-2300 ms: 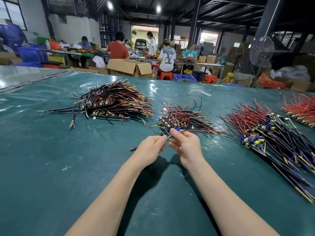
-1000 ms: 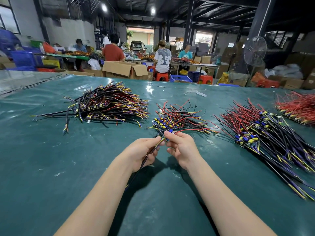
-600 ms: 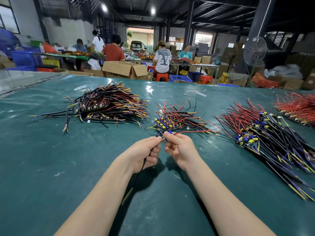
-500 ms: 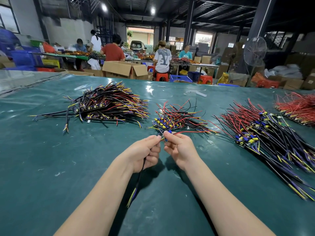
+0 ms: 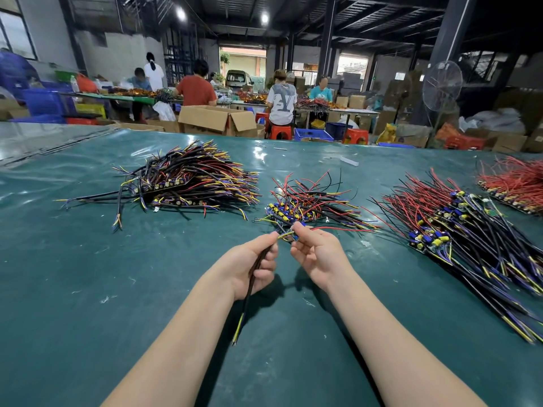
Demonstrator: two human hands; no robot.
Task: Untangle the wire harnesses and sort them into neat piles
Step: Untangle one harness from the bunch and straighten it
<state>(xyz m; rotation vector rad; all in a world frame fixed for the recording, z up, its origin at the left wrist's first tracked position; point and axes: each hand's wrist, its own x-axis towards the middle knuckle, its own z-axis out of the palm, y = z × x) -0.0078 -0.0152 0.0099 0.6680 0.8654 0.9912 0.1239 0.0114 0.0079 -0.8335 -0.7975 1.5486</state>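
Observation:
My left hand (image 5: 255, 264) grips the black sheathed cable of one wire harness (image 5: 246, 301), whose yellow-tipped end hangs below my wrist. My right hand (image 5: 316, 250) pinches the same harness at its small blue connector end, just in front of a tangled pile (image 5: 308, 204) of red, black and yellow wires with blue and yellow parts. A large dark pile (image 5: 188, 183) lies to the left. To the right lies a long pile (image 5: 458, 227) of red and black harnesses, and a red pile (image 5: 517, 183) sits at the far right.
The green table mat (image 5: 88, 289) stretches wide around my arms. An open cardboard box (image 5: 217, 120) stands beyond the far edge. Several people sit at tables behind it, with red stools, blue crates and a standing fan (image 5: 440, 86).
The harness has been drawn out of the middle pile toward me. Its black cable now runs through my left fist, and its loose end has slid lower past my wrist.

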